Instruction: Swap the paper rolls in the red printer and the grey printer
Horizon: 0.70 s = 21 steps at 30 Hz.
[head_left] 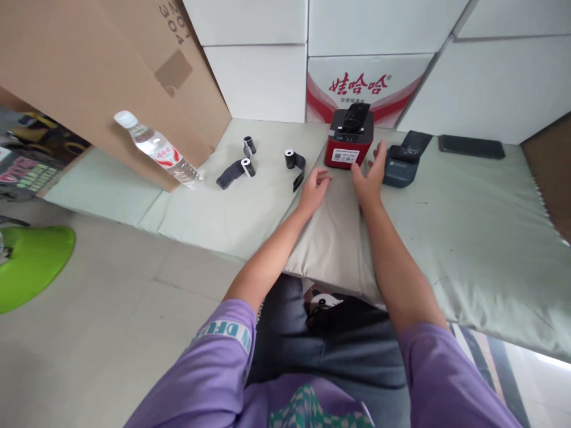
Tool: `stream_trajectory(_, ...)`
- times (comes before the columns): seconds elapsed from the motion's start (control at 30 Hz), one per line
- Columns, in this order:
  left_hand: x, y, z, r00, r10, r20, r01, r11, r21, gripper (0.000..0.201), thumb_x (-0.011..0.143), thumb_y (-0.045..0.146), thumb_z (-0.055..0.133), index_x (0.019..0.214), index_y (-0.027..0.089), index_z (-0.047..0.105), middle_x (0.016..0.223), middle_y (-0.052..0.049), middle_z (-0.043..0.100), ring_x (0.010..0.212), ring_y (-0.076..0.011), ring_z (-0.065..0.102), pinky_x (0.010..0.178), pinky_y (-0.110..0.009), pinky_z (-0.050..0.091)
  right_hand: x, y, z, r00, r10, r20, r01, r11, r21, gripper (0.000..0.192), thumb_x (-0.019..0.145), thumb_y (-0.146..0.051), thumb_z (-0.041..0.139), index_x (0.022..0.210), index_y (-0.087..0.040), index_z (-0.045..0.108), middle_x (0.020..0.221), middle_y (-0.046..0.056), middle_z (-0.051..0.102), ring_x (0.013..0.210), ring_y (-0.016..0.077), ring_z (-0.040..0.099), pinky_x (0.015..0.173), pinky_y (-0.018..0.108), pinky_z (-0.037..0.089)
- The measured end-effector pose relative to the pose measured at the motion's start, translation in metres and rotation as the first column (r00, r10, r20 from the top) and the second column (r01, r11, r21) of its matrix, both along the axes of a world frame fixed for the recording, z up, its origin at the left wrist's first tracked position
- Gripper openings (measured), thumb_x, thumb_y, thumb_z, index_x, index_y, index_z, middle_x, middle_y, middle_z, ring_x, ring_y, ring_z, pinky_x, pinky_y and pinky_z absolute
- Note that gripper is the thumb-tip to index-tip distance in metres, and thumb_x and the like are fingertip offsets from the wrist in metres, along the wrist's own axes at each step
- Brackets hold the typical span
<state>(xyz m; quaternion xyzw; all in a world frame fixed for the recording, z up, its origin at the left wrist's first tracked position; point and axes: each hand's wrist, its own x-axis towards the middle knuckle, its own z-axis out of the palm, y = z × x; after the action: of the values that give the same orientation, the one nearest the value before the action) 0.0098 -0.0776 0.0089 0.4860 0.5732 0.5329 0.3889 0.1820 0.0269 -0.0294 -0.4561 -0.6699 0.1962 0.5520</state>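
Observation:
A red and black box-shaped label printer [350,142] stands against the white cartons, with a black strip coming out of its top. My right hand [371,177] is just in front of its right corner, thumb and fingers spread, holding nothing; I cannot tell whether it touches the printer. Right beside that hand sits a smaller dark blue printer [400,171], also with a black strip at its top. My left hand [314,189] rests on the cloth in front of the red printer, fingers loosely bent and empty. Left of it lies a small roll with a black strip [290,159].
Two more black rolls [248,167] [248,144] lie further left. A water bottle [160,151] leans by a brown cardboard box [111,77]. A black phone-like slab [471,147] lies at right. White cartons [259,80] line the back; a green seat [35,261] is at left.

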Motion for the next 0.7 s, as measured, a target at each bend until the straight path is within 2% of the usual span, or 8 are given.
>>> stream_trajectory(0.1, -0.001, 0.0, 0.001, 1.0, 0.004, 0.006, -0.004, 1.0, -0.009, 0.023, 0.102, 0.014, 0.057, 0.123, 0.022, 0.066, 0.122, -0.009, 0.081, 0.117, -0.019, 0.074, 0.116, -0.04, 0.054, -0.006, 0.01, -0.016, 0.991, 0.112, -0.077, -0.119, 0.988, -0.098, 0.112, 0.081, -0.057, 0.068, 0.175, -0.027, 0.016, 0.181, 0.017, 0.032, 0.168, 0.0376, 0.038, 0.133, 0.065, 0.039)
stream_trajectory(0.2, -0.001, 0.0, 0.0, 1.0, -0.001, 0.006, 0.001, 1.0, -0.005, 0.023, 0.103, 0.016, 0.059, 0.124, 0.022, 0.066, 0.122, -0.01, 0.08, 0.119, -0.0199, 0.074, 0.116, -0.04, 0.053, -0.006, 0.011, -0.019, 0.982, 0.153, -0.114, -0.168, 0.977, -0.132, 0.114, 0.078, -0.052, 0.069, 0.175, -0.027, 0.016, 0.181, 0.016, 0.036, 0.169, 0.0346, 0.038, 0.133, 0.061, 0.042)
stream_trajectory(0.47, -0.002, 0.002, -0.003, 1.0, -0.009, -0.012, 0.009, 1.0, -0.004, 0.022, 0.102, 0.017, 0.058, 0.123, 0.022, 0.064, 0.123, -0.01, 0.081, 0.119, -0.0197, 0.074, 0.117, -0.042, 0.054, -0.006, 0.008, -0.012, 0.975, 0.171, -0.144, -0.192, 0.97, -0.148, 0.107, 0.075, -0.046, 0.072, 0.172, -0.032, 0.029, 0.179, 0.011, 0.04, 0.165, 0.0325, 0.044, 0.133, 0.061, 0.042)
stream_trajectory(0.7, -0.001, 0.0, 0.0, 1.0, -0.003, -0.021, 0.003, 1.0, -0.013, 0.024, 0.102, 0.018, 0.057, 0.124, 0.022, 0.064, 0.124, -0.01, 0.081, 0.118, -0.0197, 0.074, 0.119, -0.043, 0.054, -0.009, -0.003, 0.003, 0.985, 0.152, -0.083, -0.164, 0.972, -0.166, 0.102, 0.078, -0.043, 0.07, 0.17, -0.028, 0.032, 0.176, 0.015, 0.044, 0.164, 0.0307, 0.045, 0.132, 0.063, 0.042)
